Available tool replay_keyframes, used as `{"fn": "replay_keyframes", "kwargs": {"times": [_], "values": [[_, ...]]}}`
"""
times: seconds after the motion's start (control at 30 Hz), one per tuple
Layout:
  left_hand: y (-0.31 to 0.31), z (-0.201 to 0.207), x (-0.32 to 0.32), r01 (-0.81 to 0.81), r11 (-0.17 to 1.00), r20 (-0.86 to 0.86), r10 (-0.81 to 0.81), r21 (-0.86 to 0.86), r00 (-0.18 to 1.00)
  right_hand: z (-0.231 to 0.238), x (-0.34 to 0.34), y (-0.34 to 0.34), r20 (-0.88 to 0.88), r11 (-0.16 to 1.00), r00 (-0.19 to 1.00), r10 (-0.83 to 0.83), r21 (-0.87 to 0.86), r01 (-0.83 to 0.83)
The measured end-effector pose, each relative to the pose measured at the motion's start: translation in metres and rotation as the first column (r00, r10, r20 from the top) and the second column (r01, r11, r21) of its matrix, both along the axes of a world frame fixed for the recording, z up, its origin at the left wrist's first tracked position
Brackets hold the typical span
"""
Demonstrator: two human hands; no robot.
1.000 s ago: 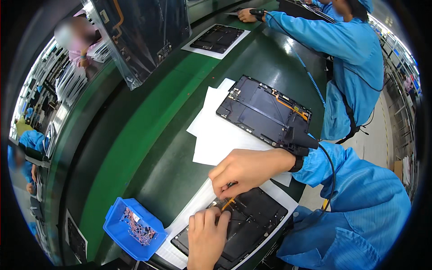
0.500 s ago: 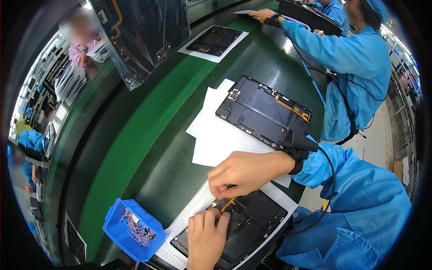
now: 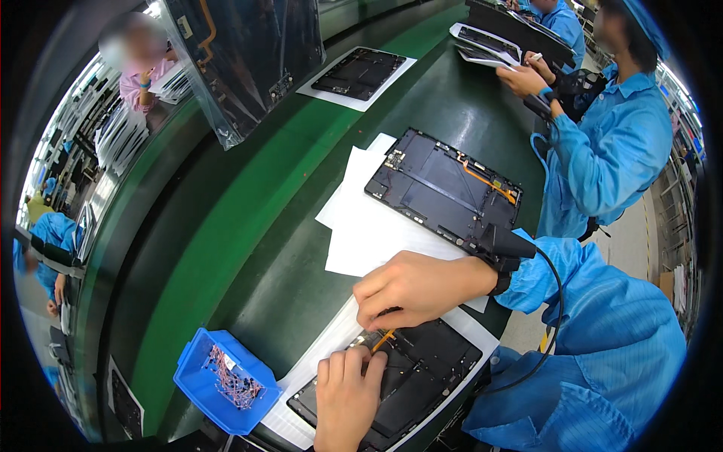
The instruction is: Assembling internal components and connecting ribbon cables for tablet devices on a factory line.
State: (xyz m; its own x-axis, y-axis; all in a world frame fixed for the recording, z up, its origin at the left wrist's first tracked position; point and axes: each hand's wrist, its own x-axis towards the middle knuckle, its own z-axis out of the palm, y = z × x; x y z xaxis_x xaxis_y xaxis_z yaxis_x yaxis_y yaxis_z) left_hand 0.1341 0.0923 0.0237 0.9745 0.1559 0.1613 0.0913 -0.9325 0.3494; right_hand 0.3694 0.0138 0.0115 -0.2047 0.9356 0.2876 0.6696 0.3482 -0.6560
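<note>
An open black tablet housing (image 3: 433,369) lies on white paper (image 3: 290,431) at the bottom middle, an orange ribbon cable (image 3: 383,340) on it. My left hand (image 3: 350,395) rests on its left part, fingers bent and close together, tips by the cable; anything under them is hidden. From the right, my right hand (image 3: 407,290) reaches over the housing's far edge with thumb and fingers pinched just above the cable. What they pinch, if anything, I cannot make out. A dark strap with a black device (image 3: 506,245) sits at my right wrist.
A second tablet housing (image 3: 444,192) lies beyond my right hand, partly on white sheets (image 3: 354,241). A blue bin (image 3: 260,416) of thin pinkish wires stands left of my left hand. A wrapped panel (image 3: 248,68) hangs at upper left. A co-worker (image 3: 617,143) in blue works at far right.
The co-worker at the far right has drawn back an outstretched arm and now holds a flat panel close. My right hand has shifted very slightly; my left hand stays in place.
</note>
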Motion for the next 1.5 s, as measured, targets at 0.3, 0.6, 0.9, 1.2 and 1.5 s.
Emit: {"fn": "replay_keyframes", "kwargs": {"times": [0.3,0.6,0.9,1.2,1.5], "values": [[0.005,-0.014,-0.002,-0.002,0.997,0.021,0.0,0.078,1.0,0.005,-0.003,-0.003,0.088,0.999,0.996,-0.022,0.044,0.018],[0.005,-0.015,-0.004,0.0,0.996,0.032,-0.003,0.094,0.999,0.005,-0.007,-0.003,0.266,0.987,0.964,-0.02,0.157,-0.023],[0.005,-0.013,-0.003,0.014,0.997,0.029,-0.017,0.081,0.999,0.006,-0.009,-0.003,0.302,0.982,0.953,-0.039,0.188,-0.019],[0.005,-0.013,-0.004,0.006,0.997,0.033,-0.008,0.078,0.999,0.008,-0.013,-0.002,0.353,0.985,0.934,-0.048,0.173,-0.014],[0.005,-0.013,-0.004,0.006,0.995,0.043,-0.01,0.103,0.999,0.017,-0.008,-0.004,0.472,0.982,0.878,0.077,0.117,-0.149]]}}
